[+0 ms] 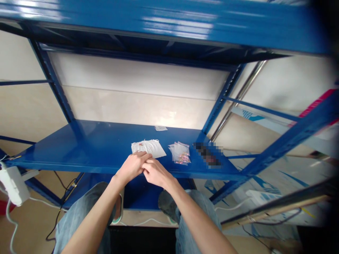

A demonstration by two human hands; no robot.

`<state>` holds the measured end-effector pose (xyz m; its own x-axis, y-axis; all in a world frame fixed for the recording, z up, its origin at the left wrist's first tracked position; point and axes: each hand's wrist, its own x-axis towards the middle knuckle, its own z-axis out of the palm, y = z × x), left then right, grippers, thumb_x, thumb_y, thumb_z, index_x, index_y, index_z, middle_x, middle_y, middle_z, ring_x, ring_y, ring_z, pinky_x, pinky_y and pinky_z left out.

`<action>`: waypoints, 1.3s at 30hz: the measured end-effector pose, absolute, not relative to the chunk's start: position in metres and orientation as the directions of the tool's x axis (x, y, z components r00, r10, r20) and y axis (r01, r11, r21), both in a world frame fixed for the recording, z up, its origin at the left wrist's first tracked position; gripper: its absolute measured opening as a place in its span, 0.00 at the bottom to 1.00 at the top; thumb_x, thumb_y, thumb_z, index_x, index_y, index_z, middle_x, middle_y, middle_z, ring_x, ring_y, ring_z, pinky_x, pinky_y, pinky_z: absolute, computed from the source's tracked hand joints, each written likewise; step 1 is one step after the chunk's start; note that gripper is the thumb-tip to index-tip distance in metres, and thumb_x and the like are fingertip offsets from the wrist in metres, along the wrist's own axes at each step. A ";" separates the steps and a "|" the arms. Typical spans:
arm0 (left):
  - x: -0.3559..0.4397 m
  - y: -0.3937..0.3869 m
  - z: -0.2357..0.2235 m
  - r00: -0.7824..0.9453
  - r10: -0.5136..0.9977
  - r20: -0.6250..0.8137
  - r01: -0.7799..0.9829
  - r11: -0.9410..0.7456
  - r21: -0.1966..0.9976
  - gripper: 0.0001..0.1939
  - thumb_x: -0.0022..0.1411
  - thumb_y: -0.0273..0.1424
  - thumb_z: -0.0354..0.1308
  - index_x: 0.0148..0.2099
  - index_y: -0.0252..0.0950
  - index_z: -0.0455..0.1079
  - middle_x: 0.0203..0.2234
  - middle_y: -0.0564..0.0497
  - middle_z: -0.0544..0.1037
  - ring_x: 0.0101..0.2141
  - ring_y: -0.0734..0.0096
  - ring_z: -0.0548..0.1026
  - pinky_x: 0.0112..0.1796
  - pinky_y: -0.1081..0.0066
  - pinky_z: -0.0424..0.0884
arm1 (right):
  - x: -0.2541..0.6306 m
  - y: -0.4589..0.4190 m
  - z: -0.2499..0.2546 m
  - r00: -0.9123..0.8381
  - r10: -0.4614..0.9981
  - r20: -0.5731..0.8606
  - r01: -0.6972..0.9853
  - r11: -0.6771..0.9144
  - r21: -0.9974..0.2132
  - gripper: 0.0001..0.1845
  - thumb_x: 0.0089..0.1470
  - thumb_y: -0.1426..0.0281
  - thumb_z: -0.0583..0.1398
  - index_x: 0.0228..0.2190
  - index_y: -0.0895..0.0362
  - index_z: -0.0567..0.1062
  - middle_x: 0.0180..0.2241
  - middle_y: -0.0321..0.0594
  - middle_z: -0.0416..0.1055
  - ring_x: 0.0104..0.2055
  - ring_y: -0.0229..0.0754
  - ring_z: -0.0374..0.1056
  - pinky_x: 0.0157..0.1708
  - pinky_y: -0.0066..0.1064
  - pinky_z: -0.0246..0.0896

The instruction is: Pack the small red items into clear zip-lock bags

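Observation:
My left hand [133,165] and my right hand [156,171] meet above the front edge of the blue shelf [103,141], fingers bent and pressed together. What they hold, if anything, is hidden behind the knuckles. Just beyond them lies a white cloth pouch [154,148], its near edge partly covered by my fingers. A few tiny reddish pieces [140,144] rest on the pouch's left part. To the right of my hands are several small clear zip bags [180,152], overlapping, with pink and gold bead-like pieces inside.
Toward the back of the shelf lies a small clear bag [160,128]. A dark pixelated item [208,154] sits at the shelf's right end. An upper blue shelf [169,21] overhangs the work area. At the left, a white power strip [14,185] hangs with cables.

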<state>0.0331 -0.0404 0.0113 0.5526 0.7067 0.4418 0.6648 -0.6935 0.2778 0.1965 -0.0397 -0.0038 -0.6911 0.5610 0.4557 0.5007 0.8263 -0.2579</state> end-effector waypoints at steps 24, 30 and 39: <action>-0.003 -0.021 0.003 -0.144 0.819 0.555 0.671 -0.331 0.663 0.07 0.63 0.36 0.58 0.38 0.38 0.73 0.34 0.48 0.82 0.36 0.62 0.79 0.39 0.69 0.69 | 0.159 0.073 -0.021 -0.330 0.741 0.586 0.685 0.615 -0.392 0.19 0.59 0.83 0.58 0.41 0.52 0.83 0.43 0.43 0.74 0.47 0.47 0.63 0.46 0.37 0.58; -0.005 -0.022 0.004 -0.212 0.846 0.490 0.789 -0.148 0.597 0.07 0.65 0.32 0.55 0.43 0.41 0.74 0.35 0.47 0.82 0.37 0.60 0.79 0.35 0.70 0.64 | 0.154 0.077 -0.019 -0.359 0.752 0.553 0.660 0.623 -0.420 0.09 0.59 0.78 0.63 0.34 0.53 0.83 0.39 0.42 0.74 0.44 0.47 0.63 0.45 0.36 0.57; -0.003 -0.022 0.005 -0.233 0.890 0.393 0.812 -0.044 0.582 0.07 0.65 0.37 0.57 0.39 0.41 0.73 0.32 0.47 0.82 0.35 0.60 0.78 0.32 0.71 0.61 | 0.155 0.074 -0.023 -0.477 0.707 0.522 0.610 0.694 -0.383 0.07 0.51 0.71 0.72 0.25 0.55 0.80 0.31 0.40 0.73 0.39 0.45 0.63 0.39 0.33 0.56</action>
<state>-0.0026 -0.0223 0.0052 -0.2330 0.8896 0.3928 0.8123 -0.0440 0.5815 0.1551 0.0743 -0.0234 -0.4767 0.7073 0.5220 0.6100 0.6937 -0.3831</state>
